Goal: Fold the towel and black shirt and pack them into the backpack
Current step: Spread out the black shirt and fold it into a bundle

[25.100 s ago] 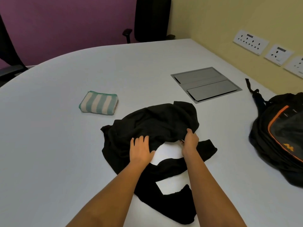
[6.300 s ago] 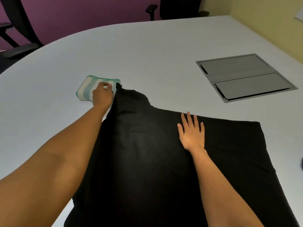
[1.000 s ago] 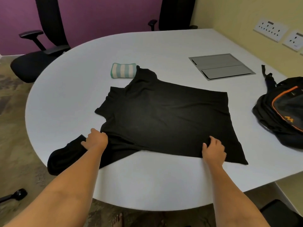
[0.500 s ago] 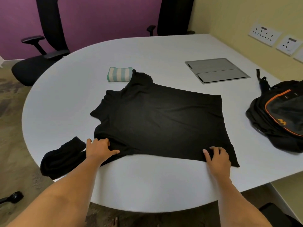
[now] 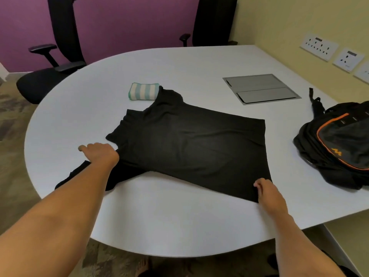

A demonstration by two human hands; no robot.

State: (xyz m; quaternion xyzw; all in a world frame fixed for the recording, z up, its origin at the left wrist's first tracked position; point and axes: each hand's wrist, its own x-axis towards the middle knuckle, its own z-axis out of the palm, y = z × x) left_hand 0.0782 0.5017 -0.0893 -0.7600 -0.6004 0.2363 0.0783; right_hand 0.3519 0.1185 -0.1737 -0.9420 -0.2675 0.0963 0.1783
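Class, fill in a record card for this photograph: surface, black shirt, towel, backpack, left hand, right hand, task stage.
surface: white rounded table
black shirt: spread flat and unfolded, one sleeve trailing to the table's near-left edge
towel: striped, folded, at the tip of the shirt's far sleeve
backpack: lying on the table to the right, apart from the shirt
left hand: at the shirt's shoulder edge; grip unclear
right hand: fingers curled on the near hem corner
task stage: towel folded; shirt not yet folded; both outside the backpack
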